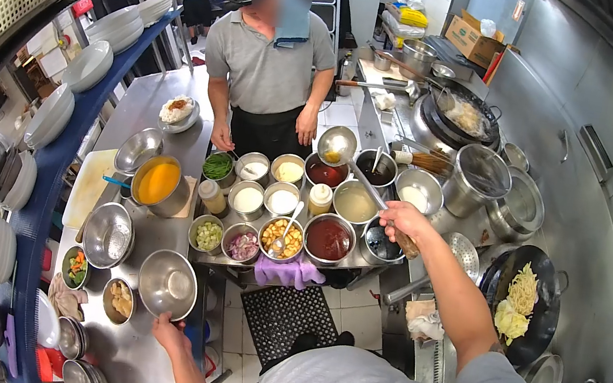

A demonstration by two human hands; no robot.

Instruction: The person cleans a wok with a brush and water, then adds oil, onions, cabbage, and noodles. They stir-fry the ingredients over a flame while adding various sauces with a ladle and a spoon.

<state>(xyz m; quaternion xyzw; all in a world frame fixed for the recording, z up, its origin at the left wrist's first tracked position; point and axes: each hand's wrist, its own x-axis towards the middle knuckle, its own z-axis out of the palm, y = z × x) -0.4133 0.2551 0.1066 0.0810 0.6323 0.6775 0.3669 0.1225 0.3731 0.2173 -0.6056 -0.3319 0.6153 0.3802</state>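
Note:
My right hand (404, 221) is closed around the handle of a metal ladle (337, 147), whose bowl with some yellowish content hangs over the seasoning containers. Beneath and around it are a pot of dark red sauce (328, 240), a pot of red sauce (325, 172) and a pot of pale liquid (355, 202). On the left, my left hand (172, 333) grips the lower rim of an empty-looking steel bowl (168, 284) above the steel counter. Noodles and cabbage (516, 303) lie in a black wok (549, 310) on the right.
A co-worker (272, 66) stands across the containers, one hand near a small spoon. A second wok (463, 114) with bubbling contents is at the back right. An orange-filled pot (161, 183) stands on the left counter; a plate shelf (113, 73) runs along the left.

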